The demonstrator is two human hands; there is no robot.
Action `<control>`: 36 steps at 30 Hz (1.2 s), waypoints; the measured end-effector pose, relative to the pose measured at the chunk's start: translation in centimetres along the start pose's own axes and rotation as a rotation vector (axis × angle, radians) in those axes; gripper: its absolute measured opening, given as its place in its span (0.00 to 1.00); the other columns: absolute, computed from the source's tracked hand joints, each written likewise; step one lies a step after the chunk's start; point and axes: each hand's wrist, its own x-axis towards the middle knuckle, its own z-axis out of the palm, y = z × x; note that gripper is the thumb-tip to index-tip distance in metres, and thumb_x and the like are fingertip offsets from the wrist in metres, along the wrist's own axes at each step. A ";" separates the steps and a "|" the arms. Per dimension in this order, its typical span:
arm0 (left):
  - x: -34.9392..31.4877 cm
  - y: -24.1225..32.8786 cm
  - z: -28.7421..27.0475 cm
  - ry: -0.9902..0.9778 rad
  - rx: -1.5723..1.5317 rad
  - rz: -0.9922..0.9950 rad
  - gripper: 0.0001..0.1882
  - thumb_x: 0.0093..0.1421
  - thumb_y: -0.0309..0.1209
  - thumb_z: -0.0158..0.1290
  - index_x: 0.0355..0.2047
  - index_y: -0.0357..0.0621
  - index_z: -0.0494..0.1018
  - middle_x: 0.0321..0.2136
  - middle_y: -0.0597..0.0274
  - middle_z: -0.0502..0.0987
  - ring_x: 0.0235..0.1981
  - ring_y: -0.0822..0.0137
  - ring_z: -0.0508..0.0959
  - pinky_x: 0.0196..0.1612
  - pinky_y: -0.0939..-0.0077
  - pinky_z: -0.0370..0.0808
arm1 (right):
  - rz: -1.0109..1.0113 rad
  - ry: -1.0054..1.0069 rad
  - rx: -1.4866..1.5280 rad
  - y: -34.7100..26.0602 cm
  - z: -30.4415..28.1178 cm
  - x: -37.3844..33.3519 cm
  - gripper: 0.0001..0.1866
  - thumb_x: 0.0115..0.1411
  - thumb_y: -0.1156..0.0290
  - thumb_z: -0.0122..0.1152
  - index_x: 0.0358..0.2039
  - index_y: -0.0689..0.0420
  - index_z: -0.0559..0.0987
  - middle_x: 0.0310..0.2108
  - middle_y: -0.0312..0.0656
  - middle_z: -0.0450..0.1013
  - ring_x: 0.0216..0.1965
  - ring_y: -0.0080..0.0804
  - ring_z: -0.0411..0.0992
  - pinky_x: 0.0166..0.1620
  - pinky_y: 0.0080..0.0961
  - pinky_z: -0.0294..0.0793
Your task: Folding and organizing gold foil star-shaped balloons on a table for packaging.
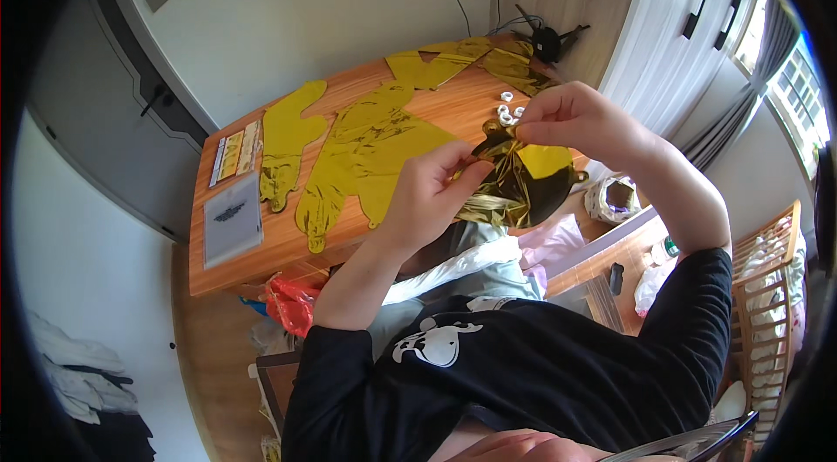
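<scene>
Both my hands are raised over the near right side of the wooden table (279, 240), holding a crumpled gold foil balloon (534, 187) between them. My left hand (436, 190) pinches its left edge between thumb and fingers. At its upper edge, my right hand (571, 124) grips the foil, also with thumb against fingers. The balloon hangs limp and shiny below the fingertips. Flat, uninflated gold foil balloons lie beyond, among them a large one (375, 144) in the middle and a narrower one (292, 135) to the left. Small white rolls (506, 112) sit behind my right hand.
At the table's left end are a clear flat packet (233, 220) and a printed card (235, 153). A black router (547, 44) with cables stands at the far right corner. A white basket (612, 200) and a wooden crib (767, 305) are to the right; a red bag (290, 303) hangs below the front edge.
</scene>
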 end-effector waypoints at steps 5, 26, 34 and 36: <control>-2.0 0.8 0.4 0.079 -0.078 0.087 0.17 0.66 0.21 0.59 0.54 0.36 0.72 0.36 0.56 0.84 0.34 0.76 0.81 0.37 0.81 0.77 | 0.136 -0.116 0.316 2.1 1.3 0.2 0.04 0.65 0.79 0.65 0.33 0.61 0.78 0.34 0.36 0.80 0.34 0.18 0.78 0.41 0.14 0.77; -2.0 -4.4 0.3 0.101 -0.079 0.242 0.07 0.59 0.19 0.65 0.36 0.36 0.77 0.33 0.60 0.83 0.32 0.75 0.81 0.37 0.81 0.77 | 0.264 -0.106 0.295 4.9 0.9 1.7 0.10 0.68 0.72 0.61 0.41 0.66 0.83 0.35 0.36 0.80 0.36 0.15 0.76 0.41 0.16 0.75; -1.6 -4.3 0.6 0.115 -0.038 0.214 0.06 0.60 0.20 0.65 0.34 0.35 0.77 0.33 0.59 0.83 0.33 0.73 0.81 0.39 0.79 0.78 | 0.108 -0.097 0.208 5.9 1.3 2.4 0.07 0.68 0.74 0.64 0.39 0.66 0.82 0.34 0.33 0.80 0.37 0.15 0.77 0.43 0.14 0.78; -1.5 -4.8 0.7 0.115 -0.044 0.212 0.07 0.60 0.20 0.65 0.35 0.35 0.77 0.33 0.59 0.83 0.34 0.74 0.82 0.39 0.79 0.79 | 0.120 -0.108 0.180 6.4 0.9 2.4 0.09 0.67 0.72 0.66 0.40 0.66 0.82 0.35 0.34 0.80 0.38 0.17 0.77 0.45 0.15 0.78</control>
